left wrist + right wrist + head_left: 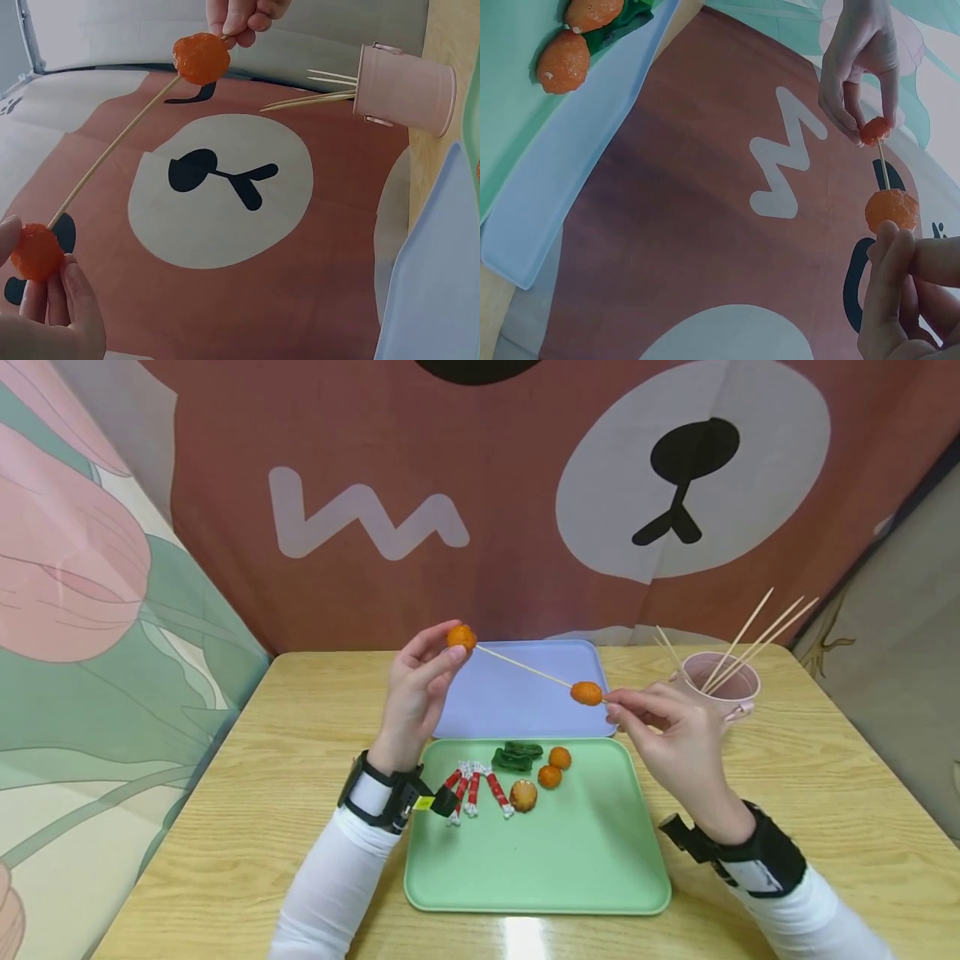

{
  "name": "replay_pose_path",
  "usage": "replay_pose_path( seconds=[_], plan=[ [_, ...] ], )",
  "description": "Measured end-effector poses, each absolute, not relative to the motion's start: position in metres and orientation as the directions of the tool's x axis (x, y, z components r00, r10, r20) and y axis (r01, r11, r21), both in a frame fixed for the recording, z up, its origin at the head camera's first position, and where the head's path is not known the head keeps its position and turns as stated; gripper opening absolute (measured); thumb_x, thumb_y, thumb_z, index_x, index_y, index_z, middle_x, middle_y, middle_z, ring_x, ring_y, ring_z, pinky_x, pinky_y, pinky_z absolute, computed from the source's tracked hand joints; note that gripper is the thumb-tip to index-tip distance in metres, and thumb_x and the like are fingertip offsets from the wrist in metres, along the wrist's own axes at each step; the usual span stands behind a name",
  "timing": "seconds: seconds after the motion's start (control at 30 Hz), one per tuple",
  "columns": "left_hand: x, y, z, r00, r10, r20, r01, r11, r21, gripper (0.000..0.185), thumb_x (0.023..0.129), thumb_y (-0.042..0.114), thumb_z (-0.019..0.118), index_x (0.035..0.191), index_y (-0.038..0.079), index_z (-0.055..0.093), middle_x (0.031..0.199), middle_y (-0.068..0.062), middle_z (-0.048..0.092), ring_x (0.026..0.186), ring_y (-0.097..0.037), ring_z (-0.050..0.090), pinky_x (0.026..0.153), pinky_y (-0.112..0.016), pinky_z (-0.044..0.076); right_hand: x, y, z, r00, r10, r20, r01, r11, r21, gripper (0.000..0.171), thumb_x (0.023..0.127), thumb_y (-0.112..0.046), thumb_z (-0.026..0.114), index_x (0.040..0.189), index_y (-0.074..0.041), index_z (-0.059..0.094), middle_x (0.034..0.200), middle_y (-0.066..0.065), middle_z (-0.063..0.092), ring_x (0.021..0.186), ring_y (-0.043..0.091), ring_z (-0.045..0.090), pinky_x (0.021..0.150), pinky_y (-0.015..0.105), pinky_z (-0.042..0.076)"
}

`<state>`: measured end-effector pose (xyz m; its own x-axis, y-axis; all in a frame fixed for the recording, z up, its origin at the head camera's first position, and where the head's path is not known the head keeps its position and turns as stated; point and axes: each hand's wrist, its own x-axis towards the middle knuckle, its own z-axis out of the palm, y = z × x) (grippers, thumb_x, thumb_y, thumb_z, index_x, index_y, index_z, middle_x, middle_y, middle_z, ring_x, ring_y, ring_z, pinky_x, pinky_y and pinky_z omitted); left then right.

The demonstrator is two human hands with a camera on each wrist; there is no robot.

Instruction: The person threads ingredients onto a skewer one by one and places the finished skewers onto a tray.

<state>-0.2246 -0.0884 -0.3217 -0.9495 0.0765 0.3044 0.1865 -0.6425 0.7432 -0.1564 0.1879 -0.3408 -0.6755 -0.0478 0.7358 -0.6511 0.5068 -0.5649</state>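
Bare left hand [420, 689] pinches a glossy, bumpy orange ball [462, 637] at the 10 o'clock tip of a thin straight pale wooden stick [525, 668]; can't tell if it's pierced. Bare right hand [678, 731] pinches the stick's 4 o'clock end, just beside a second bumpy orange ball [587, 693], threaded on. Long axis spans both hands, 10-to-4; left hand nearer the tip ball. Below, 6 o'clock: smooth pale-green rectangular tray [555, 868]. Farther: smooth lavender-blue tray [510, 702], wood-grain bench [337, 710]; pink bucket [405, 90] at 3 o'clock.
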Motion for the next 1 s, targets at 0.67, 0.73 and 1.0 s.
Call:
replay_pose_path(
  seconds=[0.67,0.73,1.0],
  plan=[
    [-0.221,-0.071,-0.331,-0.965,0.107,0.240,0.123,-0.626,0.770,0.031,0.084,-0.016,0.055,0.088,0.011,0.070,0.103,-0.002,0.069,0.095,-0.017,0.062,0.088,-0.025,0.052,-0.158,0.186,-0.344,-0.665,-0.055,0.745,-0.659,0.512,-0.550,0.023,0.067,0.011,0.078,0.087,0.002,0.075,0.075,0.007,0.069,0.067,-0.005,0.062,0.063,0.007,0.050],
    [-0.221,-0.070,-0.332,-0.968,0.102,0.229,0.119,-0.620,0.776,0.031,0.083,-0.016,0.056,0.087,0.011,0.070,0.102,-0.002,0.069,0.094,-0.017,0.063,0.088,-0.025,0.053,-0.157,0.186,-0.344,-0.665,-0.052,0.745,-0.655,0.519,-0.549,0.023,0.066,0.011,0.078,0.087,0.001,0.075,0.075,0.007,0.069,0.067,-0.006,0.062,0.064,0.007,0.050],
    [-0.219,-0.067,-0.332,-0.972,0.112,0.208,0.102,-0.593,0.799,0.026,0.083,-0.013,0.059,0.087,0.010,0.069,0.104,-0.003,0.068,0.096,-0.018,0.062,0.089,-0.026,0.053,-0.158,0.189,-0.344,-0.658,-0.039,0.752,-0.650,0.533,-0.541,0.022,0.066,0.008,0.079,0.086,0.001,0.075,0.075,0.008,0.070,0.067,-0.007,0.061,0.064,0.006,0.049]
  ],
)
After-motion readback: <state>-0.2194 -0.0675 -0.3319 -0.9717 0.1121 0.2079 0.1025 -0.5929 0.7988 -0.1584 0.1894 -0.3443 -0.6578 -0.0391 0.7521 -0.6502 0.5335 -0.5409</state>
